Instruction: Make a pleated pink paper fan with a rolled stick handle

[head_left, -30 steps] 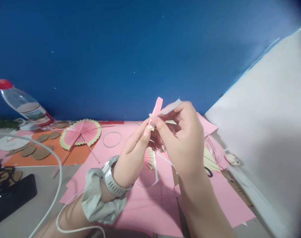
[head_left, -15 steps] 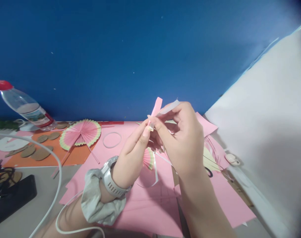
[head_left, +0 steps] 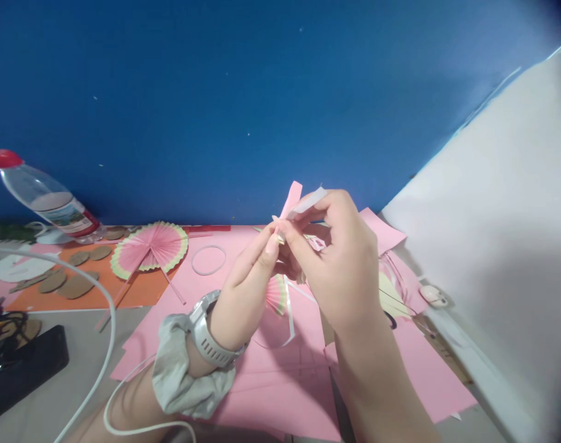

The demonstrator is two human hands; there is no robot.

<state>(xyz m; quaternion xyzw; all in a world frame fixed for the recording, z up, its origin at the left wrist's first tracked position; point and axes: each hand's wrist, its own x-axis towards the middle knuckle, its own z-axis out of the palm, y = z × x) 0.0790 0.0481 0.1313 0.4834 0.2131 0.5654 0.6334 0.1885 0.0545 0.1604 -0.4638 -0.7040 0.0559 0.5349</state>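
In the middle of the view, my left hand (head_left: 249,280) is closed, pinching a narrow folded pink paper strip (head_left: 292,198) that sticks up above the fingers. My right hand (head_left: 347,264) meets it at the fingertips, closed on a thin white strip (head_left: 311,200) that slants up to the right. The lower end of the pink paper is hidden behind the fingers. Below the hands, part of a pleated pink and green paper piece (head_left: 276,295) shows, with a white band (head_left: 290,311) beside it.
Pink paper sheets (head_left: 271,394) cover the table. On the left are a finished paper fan (head_left: 157,243), a ring (head_left: 209,259), cardboard discs (head_left: 77,285) on orange paper, a leaning bottle (head_left: 61,206), a black phone-like object (head_left: 26,372) and a white cable (head_left: 111,326). A blue wall (head_left: 243,111) rises behind.
My right hand and the white strip have shifted slightly left, toward the pink paper. My left hand stays nearly still, holding the pink strip.
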